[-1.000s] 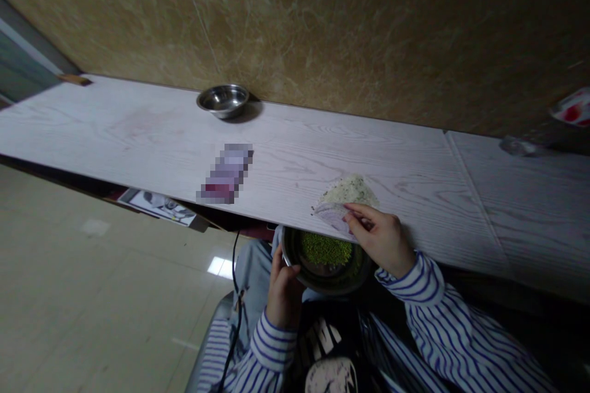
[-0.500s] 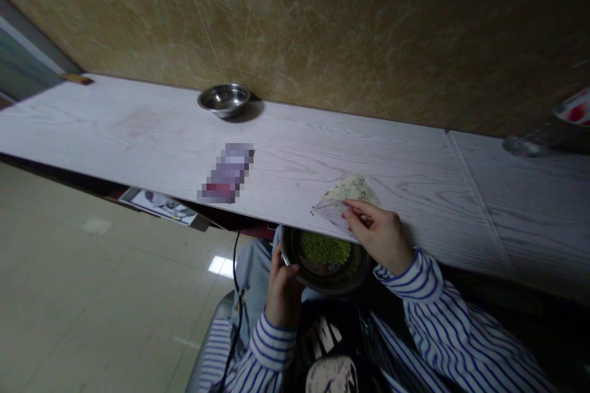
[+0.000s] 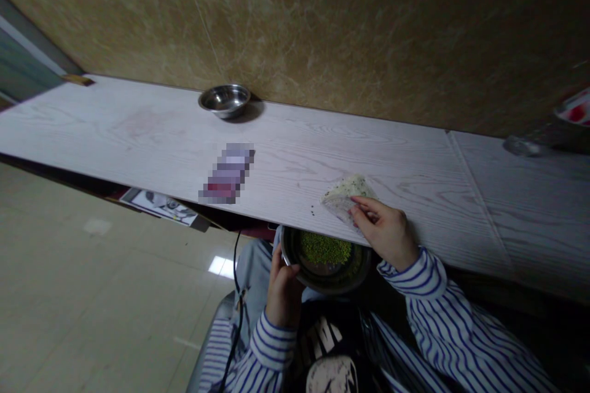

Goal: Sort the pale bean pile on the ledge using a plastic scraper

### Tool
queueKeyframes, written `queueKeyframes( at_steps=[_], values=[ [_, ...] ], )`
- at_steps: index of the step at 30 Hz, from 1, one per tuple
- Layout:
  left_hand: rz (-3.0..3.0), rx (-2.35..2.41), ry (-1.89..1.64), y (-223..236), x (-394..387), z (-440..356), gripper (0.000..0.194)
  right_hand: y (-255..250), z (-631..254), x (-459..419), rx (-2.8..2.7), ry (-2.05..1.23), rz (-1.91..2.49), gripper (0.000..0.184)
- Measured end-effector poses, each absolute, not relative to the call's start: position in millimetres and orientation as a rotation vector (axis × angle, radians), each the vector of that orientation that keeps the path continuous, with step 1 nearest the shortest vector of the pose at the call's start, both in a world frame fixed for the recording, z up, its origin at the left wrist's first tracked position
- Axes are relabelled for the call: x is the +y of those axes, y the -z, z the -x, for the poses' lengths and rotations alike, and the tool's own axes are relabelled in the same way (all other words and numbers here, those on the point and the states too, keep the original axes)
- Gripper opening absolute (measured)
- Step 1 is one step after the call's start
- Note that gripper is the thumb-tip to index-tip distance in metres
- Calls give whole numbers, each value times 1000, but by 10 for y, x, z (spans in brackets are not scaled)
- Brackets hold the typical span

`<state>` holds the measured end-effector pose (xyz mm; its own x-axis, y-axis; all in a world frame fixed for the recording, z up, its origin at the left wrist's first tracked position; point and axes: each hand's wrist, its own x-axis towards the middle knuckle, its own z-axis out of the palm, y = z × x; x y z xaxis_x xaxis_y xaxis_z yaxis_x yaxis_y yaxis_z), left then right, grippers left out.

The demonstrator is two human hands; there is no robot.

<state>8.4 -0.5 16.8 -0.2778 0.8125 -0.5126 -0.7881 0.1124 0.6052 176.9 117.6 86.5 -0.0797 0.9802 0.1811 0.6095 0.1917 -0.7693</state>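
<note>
The right hand [image 3: 389, 232] has thumb and forefinger brought together, pinching the folded near edge of a thin pale wrap [image 3: 338, 204]. The wrap lies on the desk [image 3: 161, 135] just beyond and to the left of those fingertips, with a heap of pale, dark-flecked stuff [image 3: 354, 185] at its far side. The left hand [image 3: 283, 295] is clamped on the near-left rim of a metal basin [image 3: 338, 288], thumb over the edge and fingers along the outside. Green beans [image 3: 325, 248] lie in that basin, to the right of the left hand and below the right one.

The desk's edge hides the basin's far side, and the right hand covers part of the wrap. Whether the wrap is a bag or a sheet, I cannot tell. A flat thing blurred into blocks [image 3: 228, 175] lies on the desk, up and left of both hands. Well to the right of the right hand, a clear plastic thing [image 3: 523, 146] is dim, and a red-and-white item [image 3: 576, 112] is cut off by the picture's edge.

The right hand reaches in from the right, its back upward and wrist over the desk's edge, in a striped sleeve [image 3: 415, 279]. The left hand points away from the body, low before the desk. A few dark specks [image 3: 313, 212] lie left of the wrap; farther off, beyond both hands, a small steel bowl [image 3: 224, 102] stands near the wall [image 3: 322, 24].
</note>
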Motion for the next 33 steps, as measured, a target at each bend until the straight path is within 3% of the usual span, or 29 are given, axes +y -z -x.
queueKeyframes(
  at_steps=[27,33],
  values=[
    [-96,1024,-1656,-116,-67,194,45,-952,-1516,1211,-1993,-506,1355,29],
    [-99,1018,-1626,-110,-82,163,54,-979,-1483,1067,-2095,-526,1220,26]
  ],
)
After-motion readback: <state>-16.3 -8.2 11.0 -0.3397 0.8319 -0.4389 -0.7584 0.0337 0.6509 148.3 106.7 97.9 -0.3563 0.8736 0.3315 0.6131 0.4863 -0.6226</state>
